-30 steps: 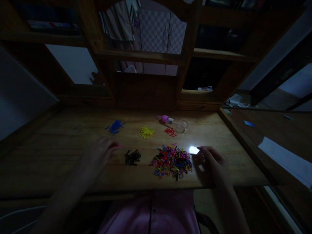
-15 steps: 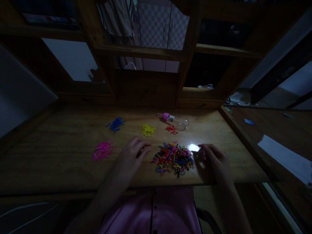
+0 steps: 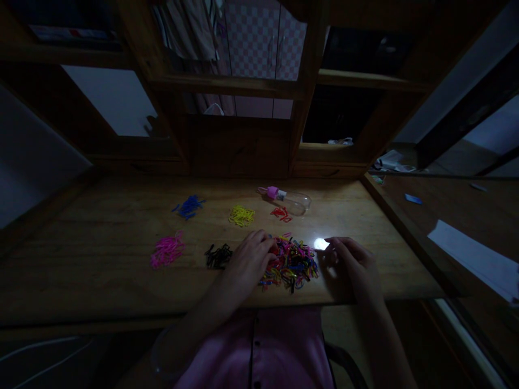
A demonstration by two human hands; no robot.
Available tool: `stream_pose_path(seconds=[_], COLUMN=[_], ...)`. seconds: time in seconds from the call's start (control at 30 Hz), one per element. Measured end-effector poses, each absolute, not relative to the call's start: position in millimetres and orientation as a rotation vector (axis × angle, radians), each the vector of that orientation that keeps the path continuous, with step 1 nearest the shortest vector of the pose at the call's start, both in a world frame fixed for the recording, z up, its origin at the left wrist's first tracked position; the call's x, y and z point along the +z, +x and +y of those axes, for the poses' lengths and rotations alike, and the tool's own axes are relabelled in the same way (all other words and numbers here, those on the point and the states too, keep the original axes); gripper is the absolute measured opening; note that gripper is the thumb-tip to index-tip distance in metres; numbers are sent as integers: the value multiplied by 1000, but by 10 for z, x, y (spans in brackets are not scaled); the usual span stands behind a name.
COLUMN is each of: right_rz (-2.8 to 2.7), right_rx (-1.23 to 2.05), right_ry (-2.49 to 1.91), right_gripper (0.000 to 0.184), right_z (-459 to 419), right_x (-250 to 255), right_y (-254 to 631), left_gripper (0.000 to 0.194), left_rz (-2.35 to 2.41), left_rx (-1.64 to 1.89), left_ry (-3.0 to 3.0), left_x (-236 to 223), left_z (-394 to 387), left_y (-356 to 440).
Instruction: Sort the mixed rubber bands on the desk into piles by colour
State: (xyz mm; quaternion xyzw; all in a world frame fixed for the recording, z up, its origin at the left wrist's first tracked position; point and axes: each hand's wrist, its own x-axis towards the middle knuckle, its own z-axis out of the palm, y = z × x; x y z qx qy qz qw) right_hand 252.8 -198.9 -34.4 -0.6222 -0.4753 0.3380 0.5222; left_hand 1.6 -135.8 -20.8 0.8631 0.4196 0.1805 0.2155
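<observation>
A mixed heap of small coloured looped clips (image 3: 295,265), which look like paper clips, lies near the table's front edge. My left hand (image 3: 253,256) reaches over the heap's left side, with its fingers bent and a gap between thumb and fingers at the clips. To the right of the heap, my right hand (image 3: 354,259) holds thumb and fingertip together; anything between them is too dark to make out. Sorted piles lie around: black clips (image 3: 218,256) beside my left hand, pink clips (image 3: 167,249), blue clips (image 3: 189,206), yellow clips (image 3: 241,215) and red clips (image 3: 281,214).
A clear bottle with a pink cap (image 3: 294,201) lies on its side behind the red clips. Wooden shelving (image 3: 239,146) rises at the table's back. On the right, a lower surface bears a white paper strip (image 3: 474,259) and a small blue card (image 3: 412,199).
My left hand has moved right onto the heap, uncovering the black pile that it hid. My right hand stays almost where it was. The view has shifted slightly.
</observation>
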Motion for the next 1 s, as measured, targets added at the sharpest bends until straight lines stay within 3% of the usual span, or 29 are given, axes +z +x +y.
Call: stream_pose_path(seconds=[0.73,1.0], right_rz=[-1162,-1492], right_rx=[710,669], right_ry=[-1563,-1414], right_gripper=[26,30], right_z=[-1986,-2010], right_x=[-307,-58], right_y=[2513,1779], left_gripper=[12,12], left_rz=[1173,1195], left_rx=[650,764], left_ry=[2336,2342], left_x=[-212,-130], left_z=[-1309,-1471], left_y=[7,78])
